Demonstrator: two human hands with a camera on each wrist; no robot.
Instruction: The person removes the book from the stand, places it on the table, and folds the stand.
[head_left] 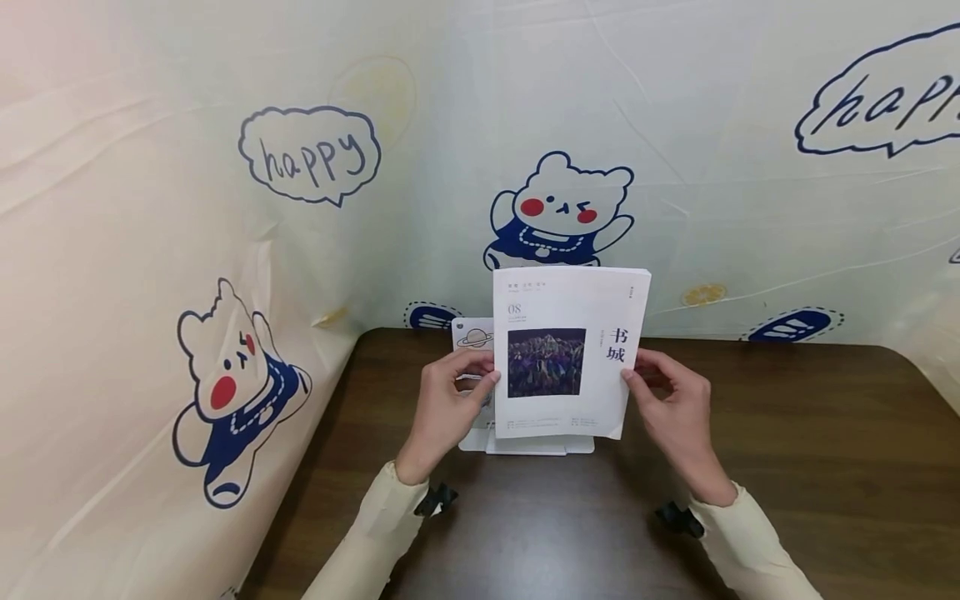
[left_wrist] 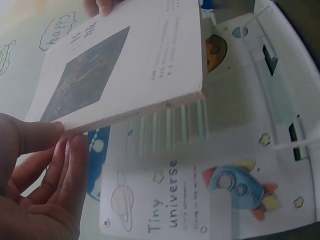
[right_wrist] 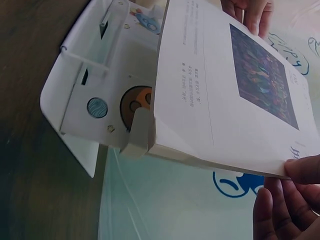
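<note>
A white paperback book (head_left: 558, 354) with a dark square picture on its cover stands nearly upright, its front turned toward me. My left hand (head_left: 450, 404) pinches its left edge, thumb in front and fingers behind. On the opposite edge my right hand (head_left: 677, 408) holds it with the same kind of pinch. Behind the book is a white book stand (head_left: 472, 442), mostly hidden from the head view. From the left wrist, the stand (left_wrist: 150, 210) shows "Tiny universe" lettering and a blue rocket (left_wrist: 240, 187). The book's lower edge is above the stand's front ledge (right_wrist: 85, 62).
A dark brown wooden table (head_left: 787, 467) lies under the stand. Pale cloth (head_left: 435, 225) printed with bears and "happy" bubbles rises behind the table and along its left side. Each wrist carries a small black device, such as the left one (head_left: 437, 500).
</note>
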